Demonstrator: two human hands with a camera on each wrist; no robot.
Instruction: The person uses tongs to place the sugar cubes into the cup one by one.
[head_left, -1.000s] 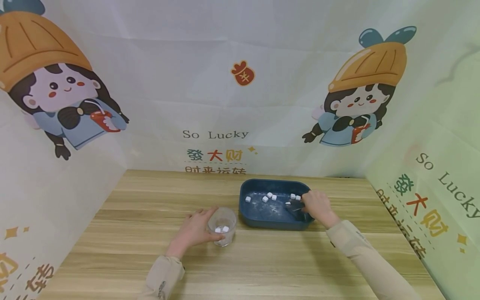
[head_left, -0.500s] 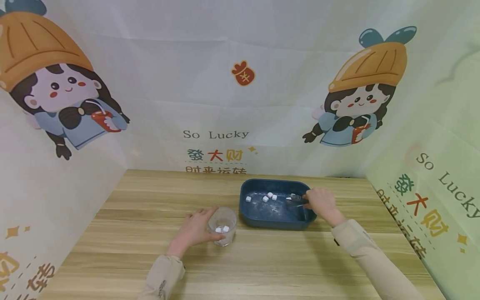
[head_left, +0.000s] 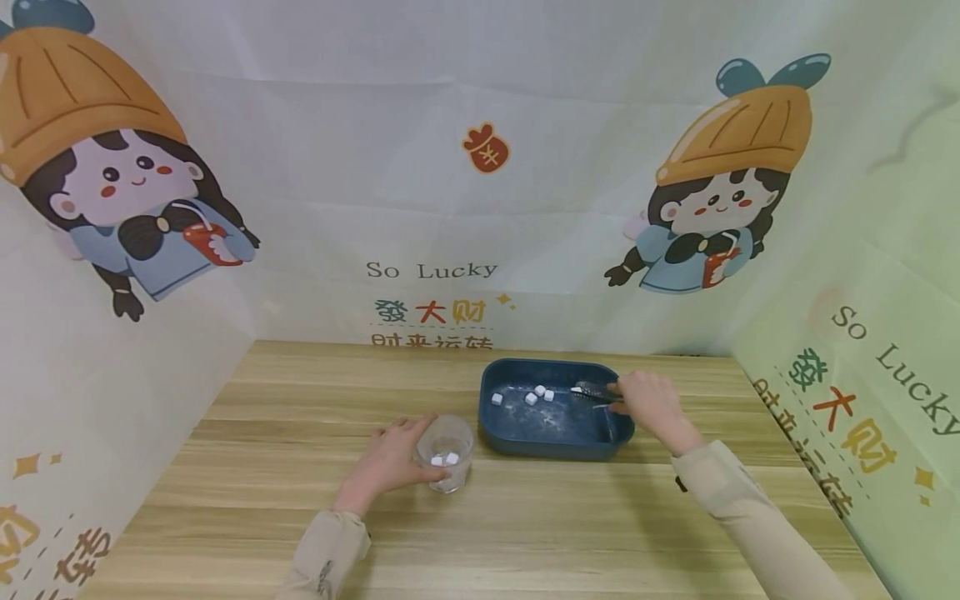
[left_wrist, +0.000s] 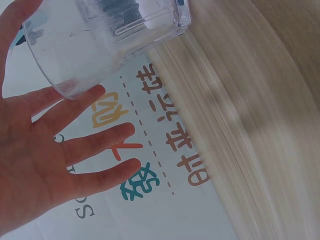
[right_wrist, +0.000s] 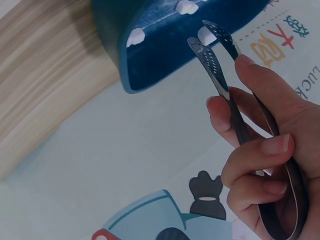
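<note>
In the head view my left hand (head_left: pixel 390 457) holds a clear cup (head_left: pixel 455 482) that stands on the table with white cubes inside. Thumb and index finger lie round the cup (left_wrist: pixel 75 50) in the left wrist view, while the other fingers spread apart. My right hand (head_left: pixel 652 408) reaches over the right side of a dark blue tray (head_left: pixel 555 448), gripping metal tongs (head_left: pixel 597 390). The perforated tong tips, seen in the right wrist view, stand around a white cube (right_wrist: pixel 206 36); whether both touch it, I cannot tell. Several more white cubes (head_left: pixel 531 398) lie in the tray.
The wood-grain table (head_left: pixel 525 533) carries the cup, with the tray just to its right. A printed cloth (head_left: pixel 322 208) rises behind the table and along both sides.
My right hand has shifted slightly right and away from me, bringing the tong tips to the cubes at the tray's far right. The left hand and cup have stayed put.
</note>
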